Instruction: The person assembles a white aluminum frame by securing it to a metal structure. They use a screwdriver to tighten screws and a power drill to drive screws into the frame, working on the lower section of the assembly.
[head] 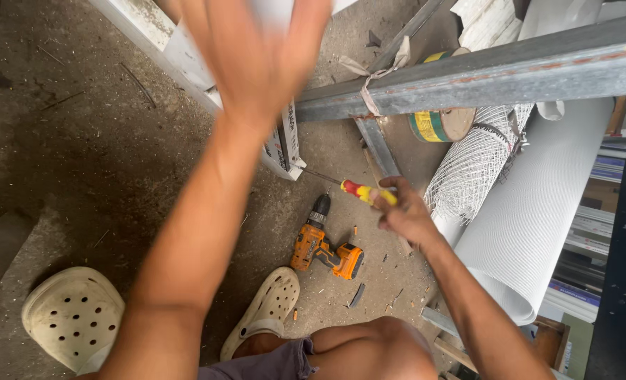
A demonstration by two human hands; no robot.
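Orange drill [325, 248] lies on the concrete floor [80, 141] below my hands, beside wire mesh [475, 169] and a white roll [538, 225]. A steel beam [482, 77] crosses overhead. My right hand [404, 211] grips the screwdriver [355, 188] by its red-yellow handle, fingers wrapped around it; the shaft points left and slightly up toward a white board [285, 144]. My left hand [257, 49] is raised, blurred, fingers spread.

Screwdriver [366, 192] in right fingers [395, 184]: red-yellow handle. Drill [325, 248] below fingers: orange-black. Clogs [73, 315]: cream, hole pattern. Beam [482, 77] above fingers: grey, rust streaks. Mesh roll [476, 163] right of fingers: white grid. Tape roll [436, 125]: yellow-green bands.
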